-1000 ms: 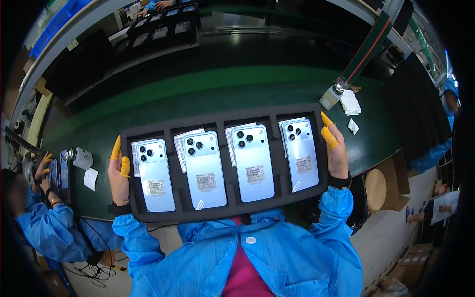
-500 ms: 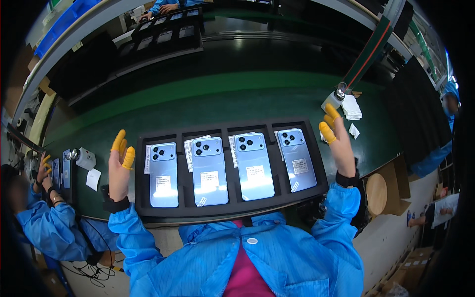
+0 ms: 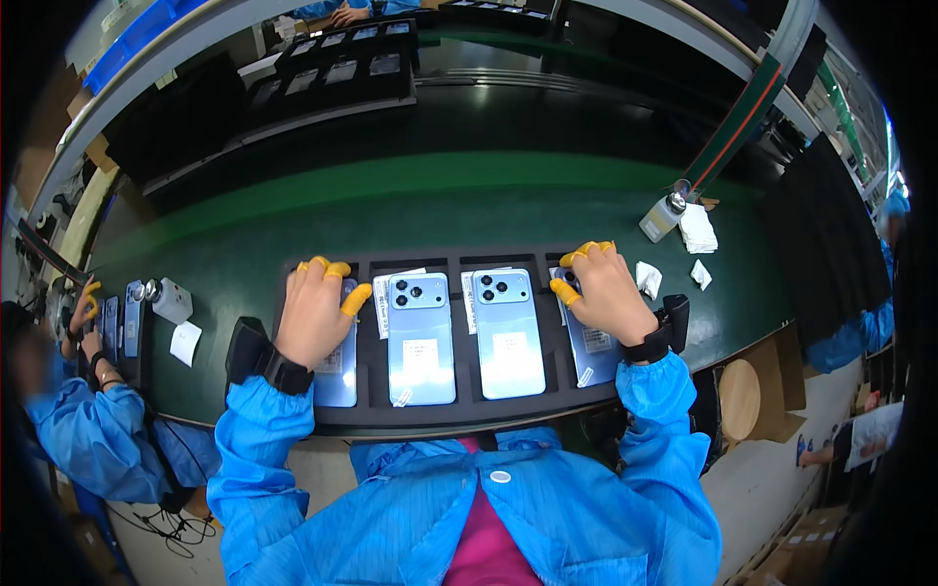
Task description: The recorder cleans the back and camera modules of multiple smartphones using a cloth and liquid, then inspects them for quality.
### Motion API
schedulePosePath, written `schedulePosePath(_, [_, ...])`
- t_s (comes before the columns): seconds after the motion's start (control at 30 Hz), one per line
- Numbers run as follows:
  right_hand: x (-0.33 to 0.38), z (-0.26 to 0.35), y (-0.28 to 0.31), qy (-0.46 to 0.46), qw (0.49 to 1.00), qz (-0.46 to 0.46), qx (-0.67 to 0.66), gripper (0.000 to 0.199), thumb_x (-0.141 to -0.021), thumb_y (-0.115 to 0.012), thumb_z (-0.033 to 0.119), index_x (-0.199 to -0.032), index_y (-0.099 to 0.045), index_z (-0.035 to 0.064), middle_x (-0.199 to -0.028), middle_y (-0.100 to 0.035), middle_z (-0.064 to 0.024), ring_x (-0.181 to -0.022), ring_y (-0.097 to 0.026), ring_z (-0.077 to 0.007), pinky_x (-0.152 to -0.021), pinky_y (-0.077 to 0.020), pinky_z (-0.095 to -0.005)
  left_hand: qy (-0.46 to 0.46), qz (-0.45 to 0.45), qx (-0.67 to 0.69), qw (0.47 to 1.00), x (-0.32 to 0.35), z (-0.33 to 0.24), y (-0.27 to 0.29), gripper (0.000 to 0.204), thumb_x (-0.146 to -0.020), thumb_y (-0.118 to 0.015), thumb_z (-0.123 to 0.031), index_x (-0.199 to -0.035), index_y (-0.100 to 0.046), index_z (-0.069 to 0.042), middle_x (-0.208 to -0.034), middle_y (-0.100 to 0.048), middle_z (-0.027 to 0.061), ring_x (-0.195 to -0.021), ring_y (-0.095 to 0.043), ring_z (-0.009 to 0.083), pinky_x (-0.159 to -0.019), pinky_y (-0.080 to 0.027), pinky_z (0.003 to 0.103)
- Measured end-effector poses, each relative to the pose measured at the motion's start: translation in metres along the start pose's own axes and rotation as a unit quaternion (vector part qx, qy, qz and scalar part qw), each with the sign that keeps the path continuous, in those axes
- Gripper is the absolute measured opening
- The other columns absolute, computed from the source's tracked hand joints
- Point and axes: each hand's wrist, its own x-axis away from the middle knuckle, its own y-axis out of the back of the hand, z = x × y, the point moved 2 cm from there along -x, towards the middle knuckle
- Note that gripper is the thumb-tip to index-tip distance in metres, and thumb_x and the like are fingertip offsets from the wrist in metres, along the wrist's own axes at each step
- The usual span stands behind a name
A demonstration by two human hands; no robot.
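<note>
A black tray [image 3: 467, 411] lies in front of me on the green table, a light-blue smartphone in each of its slots. The phones lie camera side up with white labels on their backs. My left hand [image 3: 313, 313] curls over the tray's far left corner, covering much of the leftmost phone [image 3: 338, 386]. Over the far right corner, my right hand [image 3: 611, 305] is bent the same way and partly hides the rightmost phone [image 3: 594, 354]. Yellow finger cots cover fingertips on both hands. Between them, the two middle phones [image 3: 420, 327] [image 3: 506, 322] are in full view.
A pump bottle [image 3: 662, 218] and folded white wipes [image 3: 698, 230] stand at the far right. Another bottle [image 3: 172, 301] and a paper slip [image 3: 185, 344] are at left, beside a co-worker's phones [image 3: 132, 327]. More phone trays [image 3: 337, 93] lie across the table.
Both hands have come down from the raised position beside the tray onto its far corners. The tray appears slightly farther right in the picture.
</note>
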Motion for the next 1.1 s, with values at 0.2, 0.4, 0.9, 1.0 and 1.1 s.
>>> schedulePosePath(0.2, [-0.009, 0.005, 0.018, 0.001, 0.996, -0.065, -0.065, 0.038, -0.073, -0.072, 0.013, -0.102, -0.053, -0.0045, -0.103, -0.050, -0.0216, -0.096, -0.048, -0.0390, -0.085, -0.0417, -0.0435, -0.022, -0.074, -0.120, 0.990, -0.012, -0.003, 0.016, 0.039, -0.080, -0.071, -0.037, -0.096, -0.065, -0.002, -0.103, -0.050, 0.0180, -0.102, -0.043, 0.0309, -0.088, -0.029, 0.043])
schedulePosePath(0.4, [-0.049, 0.015, 0.003, 0.075, 0.987, -0.144, 0.005, 0.039, -0.076, -0.072, 0.013, -0.107, -0.056, -0.0052, -0.106, -0.051, -0.0233, -0.101, -0.050, -0.0390, -0.086, -0.0439, -0.0435, -0.060, -0.103, -0.110, 0.987, -0.053, -0.013, 0.006, 0.033, -0.081, -0.070, -0.031, -0.098, -0.066, -0.003, -0.097, -0.055, 0.0154, -0.095, -0.049, 0.0316, -0.084, -0.035, 0.042])
schedulePosePath(0.9, [-0.021, 0.094, -0.028, 0.076, 0.997, 0.005, 0.021, 0.046, -0.076, -0.072, 0.025, -0.105, -0.057, -0.0083, -0.108, -0.051, -0.0262, -0.103, -0.048, -0.0387, -0.085, -0.0429, -0.0457, -0.132, -0.022, -0.042, 0.990, -0.030, -0.072, -0.045, 0.026, -0.083, -0.063, -0.020, -0.099, -0.064, 0.000, -0.095, -0.053, 0.0155, -0.092, -0.049, 0.0330, -0.080, -0.033, 0.042])
schedulePosePath(1.0, [-0.025, 0.097, -0.018, 0.054, 0.998, -0.023, -0.013, 0.056, -0.070, -0.076, 0.024, -0.109, -0.054, -0.0085, -0.112, -0.047, -0.0277, -0.105, -0.046, -0.0409, -0.082, -0.0436, -0.0477, -0.094, -0.090, -0.023, 0.991, -0.034, -0.076, -0.032, 0.027, -0.082, -0.067, -0.024, -0.094, -0.063, -0.001, -0.096, -0.051, 0.0164, -0.096, -0.046, 0.0323, -0.081, -0.030, 0.045])
schedulePosePath(1.1, [-0.043, 0.096, -0.016, 0.061, 0.994, -0.067, -0.062, 0.054, -0.069, -0.076, 0.019, -0.107, -0.051, -0.0083, -0.111, -0.044, -0.0286, -0.103, -0.046, -0.0431, -0.082, -0.0439, -0.0493, -0.125, -0.135, -0.030, 0.983, -0.056, -0.078, -0.028, 0.028, -0.082, -0.067, -0.026, -0.093, -0.064, -0.001, -0.096, -0.051, 0.0162, -0.095, -0.046, 0.0324, -0.081, -0.031, 0.044])
